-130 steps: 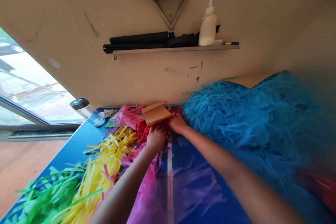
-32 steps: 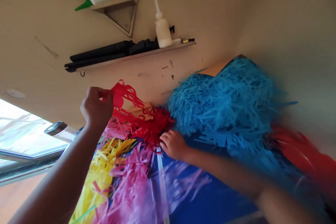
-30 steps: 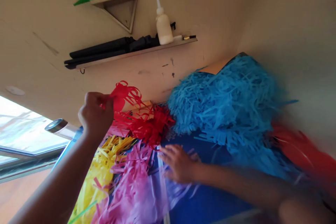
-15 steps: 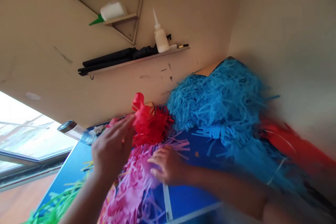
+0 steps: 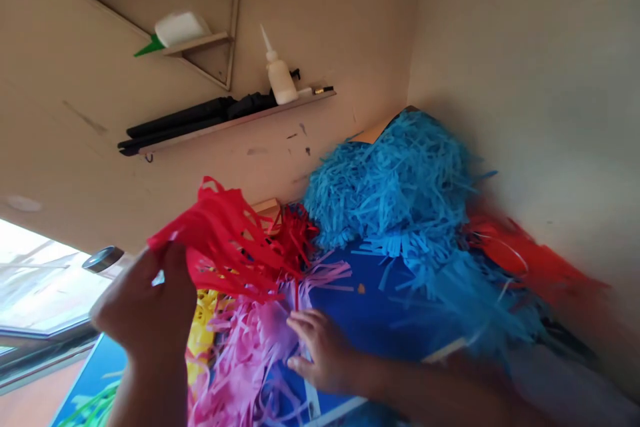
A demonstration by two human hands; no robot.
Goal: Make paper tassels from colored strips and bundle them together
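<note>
head view: left hand (image 5: 150, 307) pinches red fringe (image 5: 225, 240), held up over the tabletop (image 5: 345, 307); right hand (image 5: 325, 353) loose, fingers apart near a strand's tip. looks like strand-separating; calls for steady left pinch.

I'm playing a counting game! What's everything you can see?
Table: 1, blue, under fringe
Blue fringe: 1 heap, blue, back right
Red fringe: many, red, left of centre
Pink fringe: many, pink-purple, front middle
Yellow fringe: many, yellow, left of pink
Green fringe: some, green, front left
Orange-red material: count unclear, far right
Brown pieces: 2, tan, near wall
Spouted bottle: 1, cream, lower shelf
Green-tipped bottle: 1, white, triangular shelf
Black things: count unclear, lower shelf
Lidded jar: 1, dark lid, left
Window: 1, white, far left
Left hand: 1, bare, holding red fringe
Right hand: 1, bare, near pink fringe
</note>
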